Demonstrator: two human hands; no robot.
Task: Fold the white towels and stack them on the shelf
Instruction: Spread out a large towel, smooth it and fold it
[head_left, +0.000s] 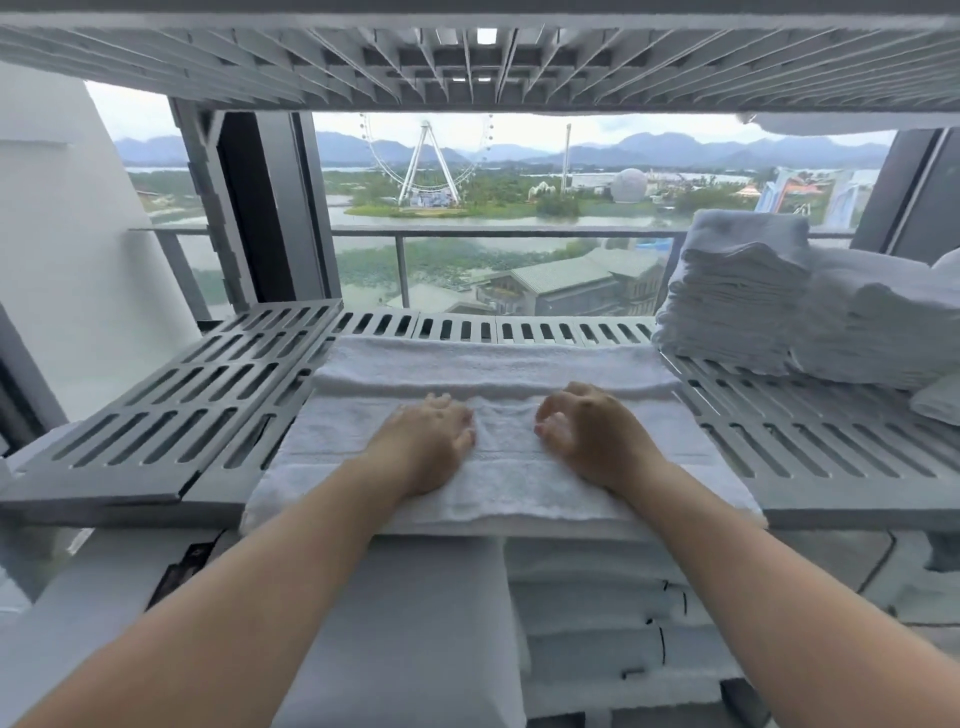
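Under the wrists: folded towels on the lower level (597, 587) lie below the shelf lip. A cloth that slipped off the front would probably drop onto them or past them.
Behind the fingers, toward the person: the white towel (498, 488) lies flat on the slotted grey shelf (171, 395). Its near hem reaches the lip and seems to hang slightly over. A pull toward the body could drag it off.
Left hand (431, 436): it rests on the towel with the fingers close together and bent at the tips. I cannot tell whether they pinch cloth or only press it.
Right hand (587, 436): it rests on the towel with the fingers curled inward. Any pinch is likewise unclear.
Between the two sets of fingertips: a small ruck of cloth. If the hands lift unevenly, the next fold will likely come out skewed or trap that wrinkle.
Just beyond the fingertips: a doubled band runs across the towel. A careless lift could let it fall open.
Farther off, right of the right fingers: the stack of folded towels (737, 306), well apart, with uneven edges. A towel set on it off-centre may tip it.
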